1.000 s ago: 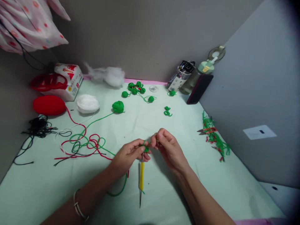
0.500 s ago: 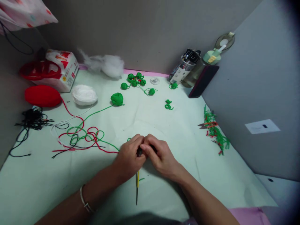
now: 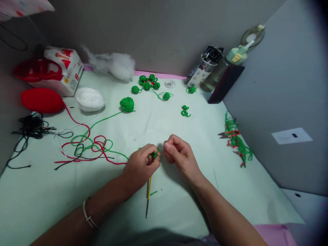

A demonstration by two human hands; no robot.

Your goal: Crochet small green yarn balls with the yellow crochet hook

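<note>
Green yarnwork (image 3: 155, 155) sits in left fingers (image 3: 153, 165); cup (image 3: 196, 74) holds black-topped items (image 3: 214, 53).

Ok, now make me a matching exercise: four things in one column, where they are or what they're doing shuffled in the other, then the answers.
1. left hand
2. yellow-handled tool
3. scissors
4. white yarn ball

A. overlapping green and red scraps
B. partly hidden by the left hand
C. between the red yarn ball and green yarn ball
D. holding a small green piece

Pairs: 1-D, 2-B, 3-A, 4-C
</note>
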